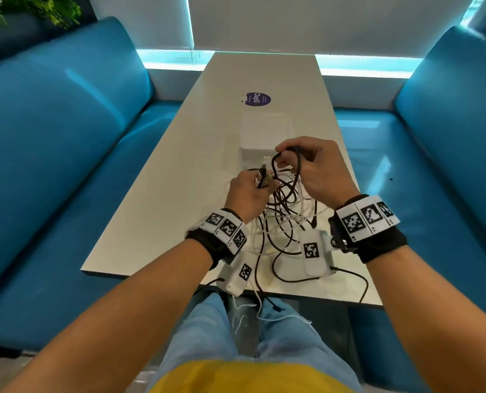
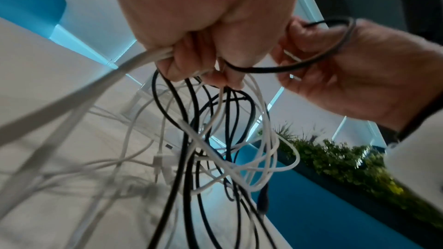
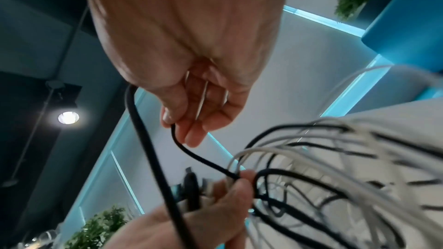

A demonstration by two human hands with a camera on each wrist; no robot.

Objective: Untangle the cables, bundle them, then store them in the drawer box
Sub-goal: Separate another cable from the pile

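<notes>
Head view: two hands work above one long pale surface [image 1: 179, 154] flanked by two blue benches. The left hand [image 1: 249, 191] has its fingers curled round a cluster of cable ends, with several plug tips sticking up out of its grip. The right hand [image 1: 318, 168] pinches a loop of black cable [image 1: 295, 160] between thumb and fingers, raised slightly above and just beside the left hand.

The tangle of cables [image 1: 284, 214] hangs from both hands down to the surface near its front edge, with a few ends trailing over that edge toward the person's lap. It is a mix of black and white strands. How many separate cables there are cannot be told, since the loops cross and overlap too much. The black ones look thicker and matte, while the white ones are thinner and smooth.

One white drawer box [image 1: 264, 137] sits on the surface just beyond the hands, apart from the tangle. One round purple sticker [image 1: 256, 99] lies farther back.

In the left wrist view, white and black strands spill from the clenched left hand [image 2: 203, 31] in wide crossing loops. In the right wrist view, the right hand [image 3: 191, 63] holds the black cable [image 3: 148, 139] curving down toward the left hand.
</notes>
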